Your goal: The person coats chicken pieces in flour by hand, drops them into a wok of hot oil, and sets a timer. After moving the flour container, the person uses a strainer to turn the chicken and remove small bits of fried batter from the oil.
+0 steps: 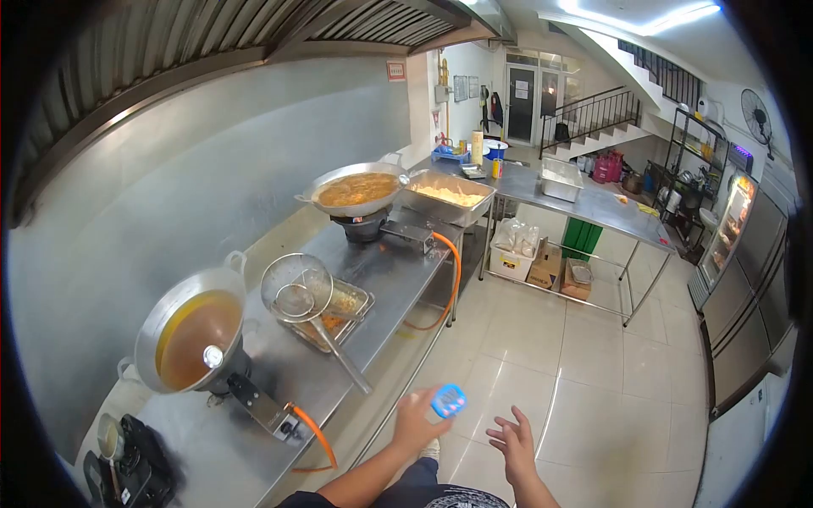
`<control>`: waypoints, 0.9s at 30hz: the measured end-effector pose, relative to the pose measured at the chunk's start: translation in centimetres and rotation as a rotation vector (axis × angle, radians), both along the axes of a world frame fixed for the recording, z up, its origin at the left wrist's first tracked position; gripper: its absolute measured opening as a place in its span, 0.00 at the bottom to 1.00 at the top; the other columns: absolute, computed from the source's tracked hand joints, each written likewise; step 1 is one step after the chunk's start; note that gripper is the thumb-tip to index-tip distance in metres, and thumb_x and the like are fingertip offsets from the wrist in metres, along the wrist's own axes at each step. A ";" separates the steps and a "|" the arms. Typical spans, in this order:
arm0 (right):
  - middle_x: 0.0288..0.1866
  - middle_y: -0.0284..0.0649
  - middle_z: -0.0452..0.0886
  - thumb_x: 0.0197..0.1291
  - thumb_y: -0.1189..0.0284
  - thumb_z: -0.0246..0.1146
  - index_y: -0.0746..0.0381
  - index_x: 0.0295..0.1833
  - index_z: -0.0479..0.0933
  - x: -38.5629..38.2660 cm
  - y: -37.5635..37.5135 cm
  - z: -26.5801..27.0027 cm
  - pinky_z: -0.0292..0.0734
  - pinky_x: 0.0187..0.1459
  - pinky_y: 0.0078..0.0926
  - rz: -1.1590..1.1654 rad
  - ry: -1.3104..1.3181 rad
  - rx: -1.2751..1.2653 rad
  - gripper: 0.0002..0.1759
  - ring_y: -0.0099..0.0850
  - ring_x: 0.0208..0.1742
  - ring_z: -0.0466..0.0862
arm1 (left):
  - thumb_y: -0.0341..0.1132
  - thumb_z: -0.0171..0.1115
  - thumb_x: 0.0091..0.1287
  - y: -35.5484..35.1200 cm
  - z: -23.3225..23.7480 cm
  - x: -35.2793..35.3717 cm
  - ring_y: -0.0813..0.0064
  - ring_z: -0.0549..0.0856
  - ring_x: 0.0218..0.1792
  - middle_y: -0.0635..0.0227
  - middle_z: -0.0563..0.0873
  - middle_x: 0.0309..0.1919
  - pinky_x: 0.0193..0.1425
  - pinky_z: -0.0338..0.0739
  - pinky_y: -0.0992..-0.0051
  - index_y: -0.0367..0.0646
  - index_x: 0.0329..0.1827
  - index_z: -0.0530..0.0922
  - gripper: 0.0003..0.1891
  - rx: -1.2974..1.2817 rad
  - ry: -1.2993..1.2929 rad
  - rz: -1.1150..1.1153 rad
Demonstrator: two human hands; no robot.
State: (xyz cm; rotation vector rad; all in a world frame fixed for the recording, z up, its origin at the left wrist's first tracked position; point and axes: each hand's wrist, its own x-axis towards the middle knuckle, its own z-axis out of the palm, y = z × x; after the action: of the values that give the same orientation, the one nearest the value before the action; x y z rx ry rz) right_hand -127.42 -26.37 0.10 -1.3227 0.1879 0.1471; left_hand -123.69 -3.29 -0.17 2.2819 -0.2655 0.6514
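My left hand (pixel 417 423) is closed around a small blue digital timer (pixel 449 400) with a grey display, held over the floor beside the steel counter (pixel 356 296). My right hand (pixel 514 444) is raised to the right of it, fingers apart, with nothing in it. Nearest to my left hand on the counter is a long-handled strainer (pixel 298 292), its handle reaching past the counter's edge. It rests on a metal tray (pixel 356 315) with fried bits in it.
A wok of brown oil (pixel 196 334) sits on a gas burner at left. Farther back, another wok (pixel 360 188) holds orange bubbling food beside a deep steel pan (pixel 461 212). Orange gas hoses (pixel 457 271) hang off the counter edge. A steel table (pixel 584 203) stands beyond.
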 end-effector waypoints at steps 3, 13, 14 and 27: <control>0.64 0.51 0.74 0.73 0.72 0.54 0.60 0.76 0.56 4.1 -0.5 -1.9 0.80 0.52 0.34 -0.019 0.065 -0.082 0.29 0.37 0.54 0.83 | 0.46 0.76 0.50 5.1 -4.3 7.3 0.56 0.83 0.51 0.56 0.83 0.49 0.54 0.76 0.59 0.46 0.59 0.79 0.32 -0.255 0.210 0.222; 0.61 0.48 0.76 0.71 0.70 0.60 0.65 0.70 0.65 22.7 1.8 -3.8 0.81 0.51 0.34 0.202 0.175 -0.249 0.26 0.37 0.54 0.84 | 0.46 0.76 0.51 15.1 -14.5 27.6 0.53 0.83 0.53 0.54 0.82 0.51 0.55 0.77 0.54 0.43 0.62 0.74 0.35 -0.013 0.610 0.696; 0.61 0.47 0.76 0.70 0.70 0.60 0.65 0.70 0.65 24.2 1.9 -3.6 0.81 0.51 0.34 0.202 0.165 -0.250 0.25 0.37 0.54 0.84 | 0.46 0.75 0.53 15.7 -14.9 28.0 0.53 0.83 0.53 0.53 0.81 0.52 0.55 0.77 0.53 0.43 0.64 0.72 0.36 0.009 0.639 0.730; 0.57 0.44 0.81 0.72 0.67 0.59 0.67 0.64 0.72 46.6 2.8 -9.1 0.80 0.51 0.31 0.510 0.298 -0.258 0.20 0.34 0.54 0.85 | 0.41 0.66 0.62 14.0 -11.3 28.2 0.50 0.88 0.38 0.55 0.88 0.34 0.47 0.71 0.51 0.39 0.61 0.66 0.28 0.233 0.682 0.700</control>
State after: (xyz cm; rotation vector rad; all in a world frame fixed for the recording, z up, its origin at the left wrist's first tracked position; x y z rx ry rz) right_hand -80.86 -23.60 -9.04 -1.5825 0.1196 0.7764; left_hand -95.52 10.68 -11.42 2.6609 0.8494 0.1235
